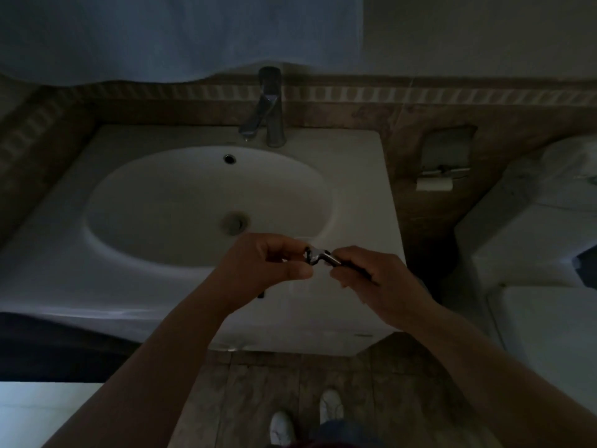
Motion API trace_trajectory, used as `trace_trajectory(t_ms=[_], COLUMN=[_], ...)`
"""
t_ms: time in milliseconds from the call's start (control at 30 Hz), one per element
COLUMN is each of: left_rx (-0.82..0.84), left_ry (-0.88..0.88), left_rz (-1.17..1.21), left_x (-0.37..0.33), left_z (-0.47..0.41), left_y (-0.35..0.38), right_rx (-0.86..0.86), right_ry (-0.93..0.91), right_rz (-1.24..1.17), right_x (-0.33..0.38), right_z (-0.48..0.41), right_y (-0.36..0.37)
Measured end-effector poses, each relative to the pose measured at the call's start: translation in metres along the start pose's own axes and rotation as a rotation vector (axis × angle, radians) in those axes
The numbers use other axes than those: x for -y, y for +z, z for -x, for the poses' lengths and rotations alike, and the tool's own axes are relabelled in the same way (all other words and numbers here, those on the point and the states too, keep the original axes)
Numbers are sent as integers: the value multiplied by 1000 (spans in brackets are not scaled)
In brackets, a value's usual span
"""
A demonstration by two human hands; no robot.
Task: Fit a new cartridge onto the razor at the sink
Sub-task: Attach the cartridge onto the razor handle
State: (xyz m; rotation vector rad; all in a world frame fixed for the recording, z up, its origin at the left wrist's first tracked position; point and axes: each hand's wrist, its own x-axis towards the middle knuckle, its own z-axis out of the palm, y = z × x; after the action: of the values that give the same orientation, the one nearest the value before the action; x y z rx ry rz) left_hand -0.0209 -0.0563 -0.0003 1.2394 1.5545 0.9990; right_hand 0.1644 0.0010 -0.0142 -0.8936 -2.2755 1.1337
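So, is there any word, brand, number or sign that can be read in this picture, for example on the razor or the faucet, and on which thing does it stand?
None can be read.
Razor, held between the left hand and the right hand: too dark and small to show any marking.
Faucet: no visible brand.
Sink: no lettering visible.

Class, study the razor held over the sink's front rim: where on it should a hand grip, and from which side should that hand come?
Grip the razor by its slim dark handle, coming from the right, as the right hand does. The handle runs rightward and the metal head points left, which leaves that end free for the left hand at the head. Whether a cartridge is on is too dark to tell.
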Motion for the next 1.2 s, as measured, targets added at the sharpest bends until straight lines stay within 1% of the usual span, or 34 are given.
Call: trace_trajectory(t_ms=[300,600,767,900,1200], left_rx=[24,58,66,110,121], left_ry=[8,67,93,114,142], left_rz=[-20,-25,-131,-243,-244], left_x=[-10,-7,-10,-19,-25], left_z=[2,3,2,1,2], left_y=[2,0,-1,-3,-2], right_rx=[-24,4,49,54,34], right_ry=[-68,-88,-106,-135,-121], right_rz=[53,76,145,179,164], right_x=[-1,5,8,9,10], right_z=[1,0,0,0,2], right_y=[-1,-5,-15,-18,-15])
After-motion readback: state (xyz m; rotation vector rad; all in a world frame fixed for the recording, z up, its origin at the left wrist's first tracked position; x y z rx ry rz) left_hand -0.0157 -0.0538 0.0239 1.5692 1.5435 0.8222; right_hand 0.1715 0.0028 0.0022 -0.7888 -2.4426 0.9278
